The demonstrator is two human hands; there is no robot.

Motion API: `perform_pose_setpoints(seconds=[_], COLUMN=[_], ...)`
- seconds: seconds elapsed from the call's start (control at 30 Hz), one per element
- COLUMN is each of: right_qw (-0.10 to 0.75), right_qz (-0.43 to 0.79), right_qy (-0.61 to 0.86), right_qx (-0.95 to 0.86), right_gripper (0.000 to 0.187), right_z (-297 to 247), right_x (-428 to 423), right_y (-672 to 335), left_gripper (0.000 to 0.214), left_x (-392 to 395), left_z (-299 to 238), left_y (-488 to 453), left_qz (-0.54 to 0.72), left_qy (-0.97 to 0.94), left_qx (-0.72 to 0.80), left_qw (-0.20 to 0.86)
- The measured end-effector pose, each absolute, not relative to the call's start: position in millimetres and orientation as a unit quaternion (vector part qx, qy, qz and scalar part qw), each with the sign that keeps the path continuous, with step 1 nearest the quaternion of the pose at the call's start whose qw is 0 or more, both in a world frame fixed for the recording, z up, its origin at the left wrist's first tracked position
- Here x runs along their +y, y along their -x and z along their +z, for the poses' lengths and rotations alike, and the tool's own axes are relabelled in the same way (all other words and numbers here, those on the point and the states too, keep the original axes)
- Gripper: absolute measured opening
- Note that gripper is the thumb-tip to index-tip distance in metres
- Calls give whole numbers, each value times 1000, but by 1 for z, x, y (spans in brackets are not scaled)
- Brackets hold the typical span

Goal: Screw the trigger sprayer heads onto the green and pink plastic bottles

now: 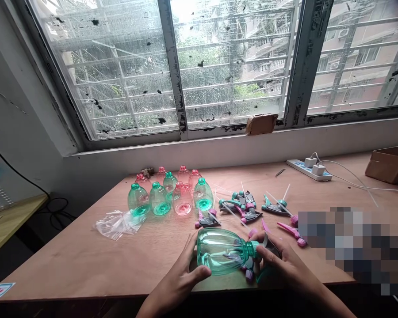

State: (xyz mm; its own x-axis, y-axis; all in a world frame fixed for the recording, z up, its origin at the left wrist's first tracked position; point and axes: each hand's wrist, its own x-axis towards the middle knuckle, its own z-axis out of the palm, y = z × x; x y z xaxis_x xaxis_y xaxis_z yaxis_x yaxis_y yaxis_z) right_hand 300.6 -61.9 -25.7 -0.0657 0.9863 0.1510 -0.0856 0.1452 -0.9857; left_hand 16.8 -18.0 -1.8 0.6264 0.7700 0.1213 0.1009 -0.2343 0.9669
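A clear green plastic bottle [220,251] lies on its side near the front edge of the wooden table [86,260]. My left hand [182,274] grips the bottle's base end, fingers curled round it. My right hand [278,260] is closed on a grey-and-green spray trigger head [268,249] at the bottle's neck. Behind them lie several loose trigger heads [248,210] with thin white tubes, in green, pink and grey.
Several empty green and pink bottles [167,196] stand in a cluster at the back left. A crumpled clear plastic bag [117,224] lies beside them. A power strip [308,170] with plugs and a cardboard box [389,163] sit at the back right. A blurred patch covers the right side.
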Motion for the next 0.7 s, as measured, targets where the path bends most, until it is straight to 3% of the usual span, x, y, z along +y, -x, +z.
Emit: perform_pose_setpoints(seconds=[0.2, 0.3, 0.37, 0.5, 0.7], right_qw=[527, 538, 543, 541, 531], right_qz=[537, 514, 496, 489, 527], right_qy=[401, 412, 420, 426, 391], right_qx=[-524, -526, -531, -536, -536], right_gripper=[37, 37, 37, 38, 35], right_z=[-28, -27, -26, -27, -36], right_x=[-62, -61, -61, -61, -63], right_y=[-300, -302, -304, -306, -305], left_gripper=[90, 117, 125, 105, 93], left_x=[-18, -19, -19, -18, -19], left_z=[-5, -8, -10, -8, 1], left_y=[-17, -16, -16, -16, -17], left_qz=[338, 312, 303, 296, 310], left_qy=[-706, -730, -734, -721, -715], left_qx=[294, 301, 321, 331, 309], left_qw=[549, 529, 516, 532, 545])
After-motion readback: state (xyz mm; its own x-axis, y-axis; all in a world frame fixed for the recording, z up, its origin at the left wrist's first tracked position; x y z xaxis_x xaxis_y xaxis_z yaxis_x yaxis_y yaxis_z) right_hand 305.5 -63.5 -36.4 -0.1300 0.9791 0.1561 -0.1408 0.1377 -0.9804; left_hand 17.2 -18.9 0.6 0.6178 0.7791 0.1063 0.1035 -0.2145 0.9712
